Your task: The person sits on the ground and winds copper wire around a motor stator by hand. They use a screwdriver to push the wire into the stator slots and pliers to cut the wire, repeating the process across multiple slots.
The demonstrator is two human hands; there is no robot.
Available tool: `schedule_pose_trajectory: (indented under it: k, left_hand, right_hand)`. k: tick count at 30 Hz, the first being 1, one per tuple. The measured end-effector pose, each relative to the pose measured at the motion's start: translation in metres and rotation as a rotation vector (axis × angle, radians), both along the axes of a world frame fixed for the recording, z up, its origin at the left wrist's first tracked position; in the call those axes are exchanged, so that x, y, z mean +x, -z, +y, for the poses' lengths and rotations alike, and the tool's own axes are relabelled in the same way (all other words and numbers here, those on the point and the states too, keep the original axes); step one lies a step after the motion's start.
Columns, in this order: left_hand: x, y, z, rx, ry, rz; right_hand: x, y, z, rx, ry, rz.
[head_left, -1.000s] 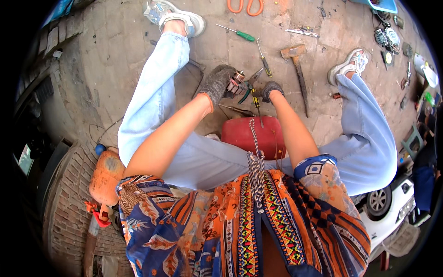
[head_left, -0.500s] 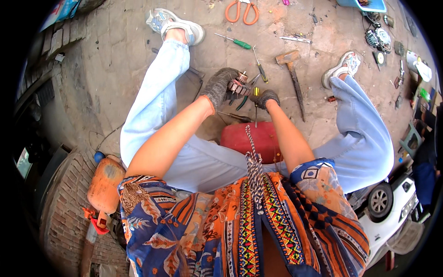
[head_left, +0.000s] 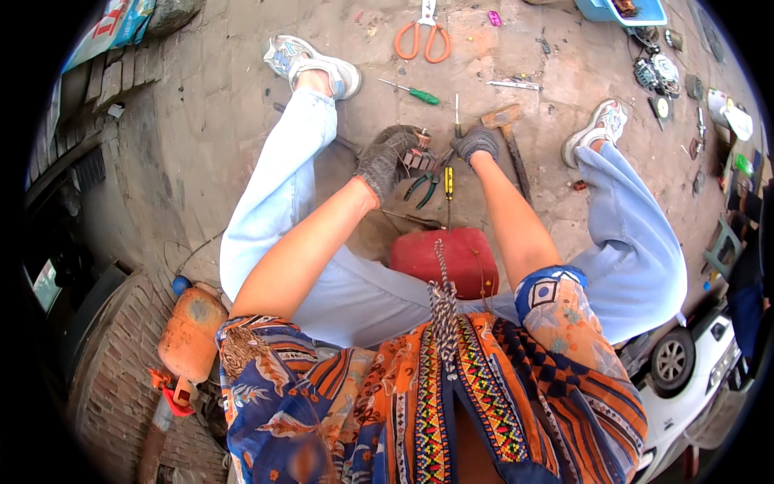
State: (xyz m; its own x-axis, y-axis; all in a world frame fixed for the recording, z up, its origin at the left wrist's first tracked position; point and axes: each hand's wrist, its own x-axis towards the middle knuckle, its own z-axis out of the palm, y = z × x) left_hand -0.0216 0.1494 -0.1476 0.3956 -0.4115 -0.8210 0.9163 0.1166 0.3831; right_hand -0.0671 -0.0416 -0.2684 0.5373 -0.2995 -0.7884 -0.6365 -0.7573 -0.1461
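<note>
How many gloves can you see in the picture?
2. One glove is on the left hand, which holds a copper-topped metal part; the other glove is on the right hand, near the hammer. Any more could be hidden from view.

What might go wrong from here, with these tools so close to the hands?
The gloved left hand holds a motor part; if that grip slips, it could drop onto the pliers beside it.

The gloved right hand sits close to the hammer and might knock it.

A screwdriver at the right hand has a bare shaft that could poke through the glove.
</note>
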Motion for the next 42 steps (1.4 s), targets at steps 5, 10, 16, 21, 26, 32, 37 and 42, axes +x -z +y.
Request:
schedule_pose_trajectory:
  k: [5,10,16,21,26,32,37,42]
  left_hand:
    - [0.038,-0.030,-0.021,-0.394,-0.038,-0.002]
    - [0.059,-0.096,-0.046,-0.627,-0.077,-0.245]
    - [0.056,-0.185,-0.051,-0.866,-0.012,-0.421]
    - [0.042,-0.219,-0.053,-1.125,-0.013,-0.405]
    - [0.036,-0.229,-0.067,-1.132,-0.046,-0.462]
    - [0.029,-0.234,-0.061,-0.853,-0.099,-0.806]
    - [0.035,-0.224,-0.063,-1.016,-0.050,-0.690]
    - [0.030,-0.236,-0.059,-1.187,-0.014,-0.635]
  right_hand:
    - [-0.004,-0.004,-0.039,0.281,0.529,-0.478]
    - [0.027,-0.166,-0.057,0.766,0.915,-1.040]
    - [0.007,-0.278,-0.089,0.638,0.583,-1.458]
    - [-0.030,-0.360,-0.073,1.080,0.770,-1.532]
    - [-0.050,-0.418,-0.038,0.852,0.681,-1.769]
    - [-0.072,-0.449,-0.027,0.596,0.229,-1.635]
    - [-0.070,-0.448,-0.016,0.356,0.196,-1.747]
    - [-0.083,-0.462,-0.030,0.322,0.290,-2.048]
